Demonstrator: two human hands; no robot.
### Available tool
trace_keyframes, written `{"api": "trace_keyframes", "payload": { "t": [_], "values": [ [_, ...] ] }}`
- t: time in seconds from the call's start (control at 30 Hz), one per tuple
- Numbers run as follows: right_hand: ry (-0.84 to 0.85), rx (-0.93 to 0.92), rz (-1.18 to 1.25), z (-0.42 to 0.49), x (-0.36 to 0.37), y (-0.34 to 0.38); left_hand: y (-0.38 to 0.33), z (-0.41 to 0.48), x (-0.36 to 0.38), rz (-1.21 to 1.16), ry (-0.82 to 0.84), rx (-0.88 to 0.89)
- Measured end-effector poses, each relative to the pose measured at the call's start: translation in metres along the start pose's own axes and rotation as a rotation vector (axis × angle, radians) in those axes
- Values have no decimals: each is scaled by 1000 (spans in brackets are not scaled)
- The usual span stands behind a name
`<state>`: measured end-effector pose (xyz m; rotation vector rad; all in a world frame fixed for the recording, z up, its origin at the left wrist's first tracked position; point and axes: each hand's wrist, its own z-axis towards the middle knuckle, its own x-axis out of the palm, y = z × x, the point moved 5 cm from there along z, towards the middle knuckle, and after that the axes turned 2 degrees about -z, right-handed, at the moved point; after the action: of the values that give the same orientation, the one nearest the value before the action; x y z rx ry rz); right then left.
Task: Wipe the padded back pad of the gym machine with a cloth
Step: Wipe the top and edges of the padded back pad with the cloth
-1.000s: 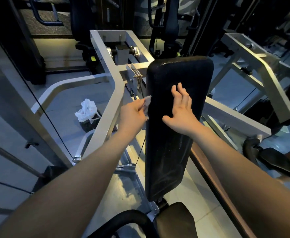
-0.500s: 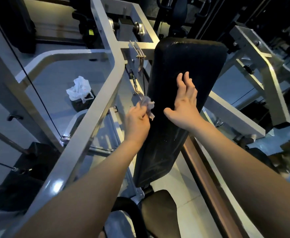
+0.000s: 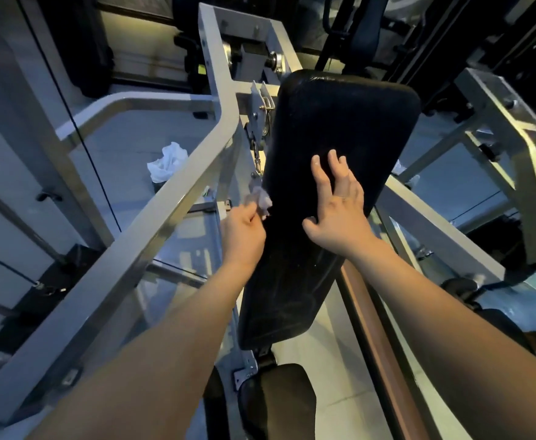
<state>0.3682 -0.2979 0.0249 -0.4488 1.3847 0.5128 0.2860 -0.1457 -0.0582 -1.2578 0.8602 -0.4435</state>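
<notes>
Right under my right hand is the black back pad, tilted, running from above my fingertips down past both wrists. That hand lies flat on the pad face, fingers straight and a bit spread, thumb out to the side.

My left hand is at the pad's left edge, just beside the right one. Its fingers are curled, pinching a small crumpled cloth that sticks up above the knuckles right against the pad's edge. Can't tell if it's actually pressing.

Just left of that hand runs a slanted grey frame bar. Beyond the bar, on the floor, there's a crumpled white bag. Between my forearms, below the wrists, I can see the dark seat pad. Below my hands, the back pad shows pale streaks.
</notes>
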Motion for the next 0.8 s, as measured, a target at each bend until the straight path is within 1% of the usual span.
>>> {"api": "trace_keyframes", "payload": {
  "t": [0.03,0.1,0.17,0.2,0.27,0.3,0.33,0.4,0.5,0.57,0.67,0.7,0.8],
  "values": [
    [7,-19,4,0,1,-2,12,-15,3,2,-1,-73],
    [-1,-44,9,1,4,-4,27,-29,5,52,25,-158],
    [-11,-53,12,0,6,-5,27,-21,3,148,45,-146],
    [-12,-56,8,0,6,-5,22,-15,-1,143,33,-122],
    [-28,-71,-3,-4,7,-7,8,-6,-8,41,-20,-88],
    [-38,-80,-2,-7,8,-9,2,-3,-9,32,-37,-67],
    [-43,-92,1,-11,10,-13,-4,-3,-7,62,-37,-43],
    [-27,-126,-12,-18,17,-19,-3,-9,3,195,-12,-25],
    [8,-167,-42,-24,26,-29,18,-28,17,340,80,-138],
    [18,-181,-35,-25,29,-32,25,-41,22,378,109,-171],
    [12,-195,-23,-25,32,-32,22,-33,16,318,141,-189],
    [10,-200,-20,-24,33,-31,18,-26,11,261,137,-192],
    [2,-200,-21,-23,35,-32,5,-11,3,-9,105,-199]
  ]
}}
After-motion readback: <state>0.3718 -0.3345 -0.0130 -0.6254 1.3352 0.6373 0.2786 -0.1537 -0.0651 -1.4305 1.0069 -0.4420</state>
